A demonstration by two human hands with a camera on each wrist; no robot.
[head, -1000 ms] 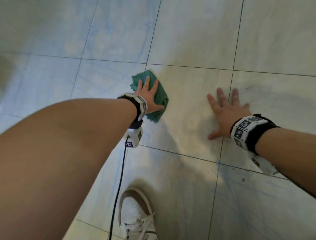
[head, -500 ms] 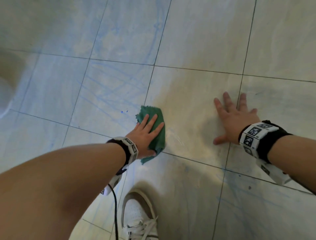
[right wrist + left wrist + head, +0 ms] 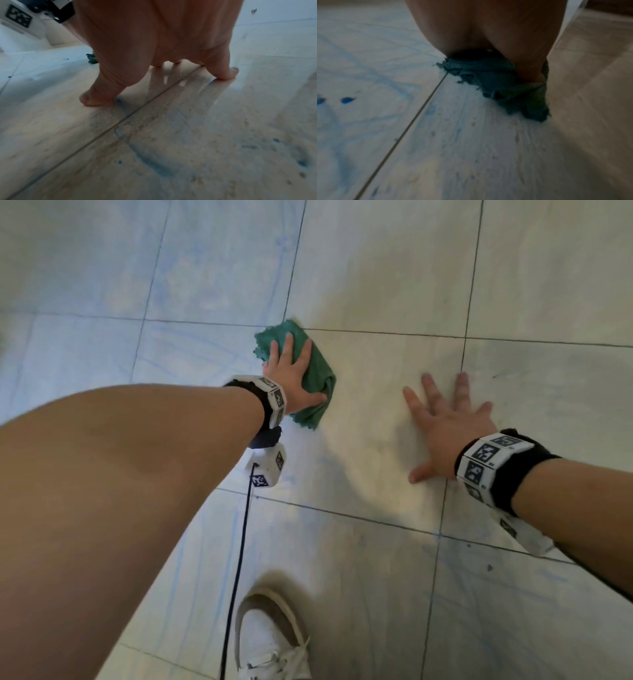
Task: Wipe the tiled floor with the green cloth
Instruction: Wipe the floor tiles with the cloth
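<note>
Left hand [image 3: 291,378] lies palm-down on the green cloth [image 3: 318,374], fingers straight and slightly spread, thumb out toward the right: pressing it flat to the tiled floor [image 3: 376,285], not gripping. Cloth is bunched, sits right under the palm and fingers, sticking out past the fingertips at the far end, past the thumb on the right, and below the heel of the hand as a frayed tail. Its far corner sits at a grout crossing; most of it lies on the tile right of the vertical grout line. Left wrist view: cloth [image 3: 505,83] crumpled under the hand [image 3: 488,27], ragged edge touching a grout line, blue streaks and two blue spots [image 3: 347,100] on the tile to the left. Right hand [image 3: 445,422] is flat on bare floor, fingers splayed, holding nothing, well apart from the cloth to its right. Right wrist view: that hand [image 3: 154,33] with fingertips [image 3: 91,98] and thumb planted on the tile, bluish smears in the foreground, a scrap of cloth [image 3: 91,58] visible behind it. White sneaker [image 3: 270,642] at the bottom edge, black cable [image 3: 239,559] hanging from the left wrist unit.
</note>
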